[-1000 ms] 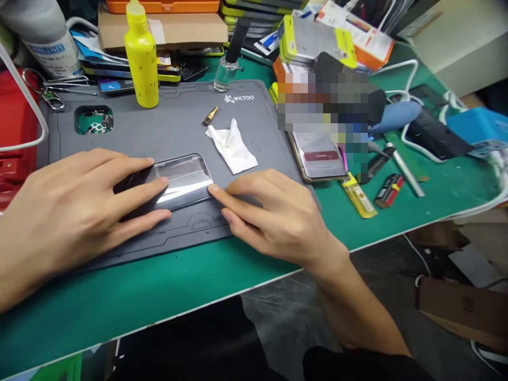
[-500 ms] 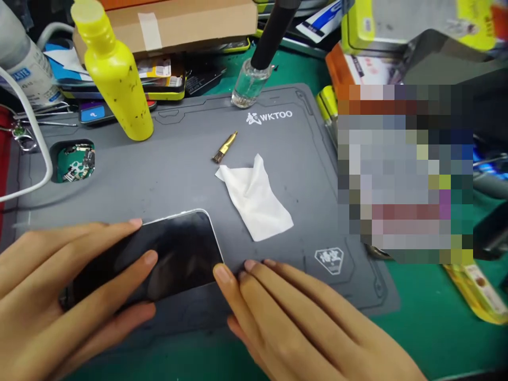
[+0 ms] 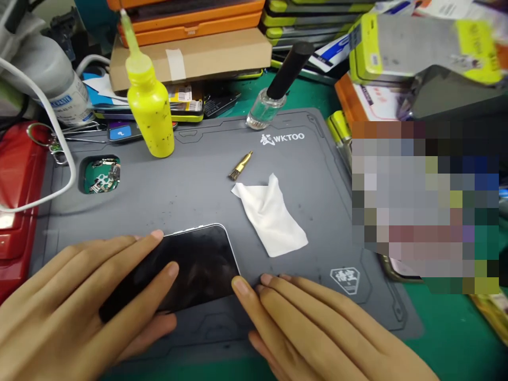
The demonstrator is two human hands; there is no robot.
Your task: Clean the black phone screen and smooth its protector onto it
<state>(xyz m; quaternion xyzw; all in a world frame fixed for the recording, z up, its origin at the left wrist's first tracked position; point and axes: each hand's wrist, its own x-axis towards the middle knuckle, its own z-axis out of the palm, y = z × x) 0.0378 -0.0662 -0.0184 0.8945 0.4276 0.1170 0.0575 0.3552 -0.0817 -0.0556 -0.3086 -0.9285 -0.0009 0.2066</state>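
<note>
A smartphone [image 3: 198, 270] with a dark, smudged screen and a silver rim lies tilted on the grey work mat [image 3: 190, 196]. My left hand [image 3: 107, 296] grips its left part, with fingertips at the far edge, the thumb at the near edge and one finger across the glass. My right hand [image 3: 309, 328] touches the near right corner with a fingertip, its other fingers stretched out side by side and resting by the mat. Beyond the phone lie a creased white cloth [image 3: 273, 222] and a small brass-handled brush [image 3: 240, 165].
A yellow squeeze bottle [image 3: 153, 119] and a clear glass bottle [image 3: 265, 108] with a black cap stand along the mat's back edge. A white cable [image 3: 65, 137] loops over the left side. Orange cases [image 3: 194, 24] and yellow-grey boxes [image 3: 416, 47] are stacked behind. A blurred-out patch covers the right.
The camera view has shifted, so everything appears lower and further right. Both hands keep nearly the same places on the phone.
</note>
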